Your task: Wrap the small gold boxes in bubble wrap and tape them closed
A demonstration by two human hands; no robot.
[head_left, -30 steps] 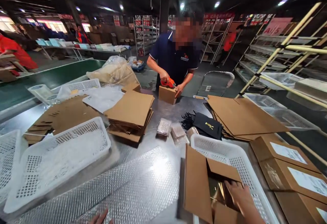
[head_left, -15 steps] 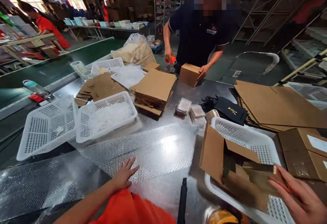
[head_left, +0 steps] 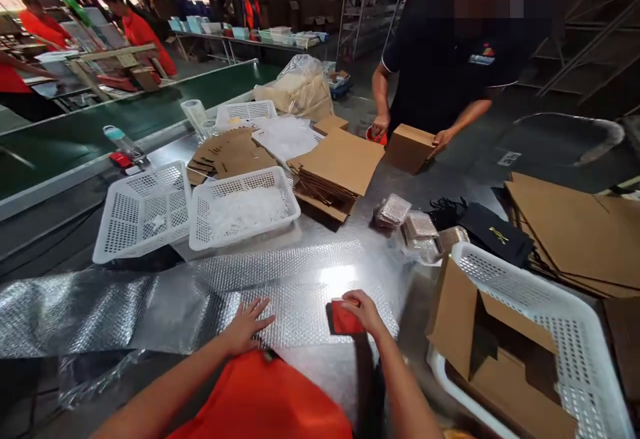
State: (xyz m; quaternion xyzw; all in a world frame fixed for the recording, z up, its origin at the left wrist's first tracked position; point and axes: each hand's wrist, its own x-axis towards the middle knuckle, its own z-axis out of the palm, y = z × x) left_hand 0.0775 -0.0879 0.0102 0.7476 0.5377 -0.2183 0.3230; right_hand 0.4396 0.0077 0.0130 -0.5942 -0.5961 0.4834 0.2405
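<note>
Fingers of the right hand (head_left: 364,310) curled round a small red box (head_left: 345,319), thumb on its top edge, pressing it down onto the bubble wrap sheet (head_left: 280,279) so that it sits square on the film. Left hand (head_left: 246,322) holding nothing, fingers spread flat on the same sheet just beside the box, apparently pinning the film so it lies smooth and cannot slide on the metal table (head_left: 370,225). Sheet stretched leftward across the table's near edge, long enough to fold over the box.

Just right of the box, white basket (head_left: 505,279) with an open cardboard carton (head_left: 480,352) inside, flaps up, within easy reach. Beyond the sheet, two more white baskets (head_left: 190,209) side by side, one with clear film in it, then stacks of flat cardboard (head_left: 340,169). Small wrapped packets (head_left: 407,219) and a black bag (head_left: 495,235) near the middle.

Across the table, a co-worker's hands (head_left: 440,139) steadying a closed brown box (head_left: 407,147), something orange partly hidden behind it.
</note>
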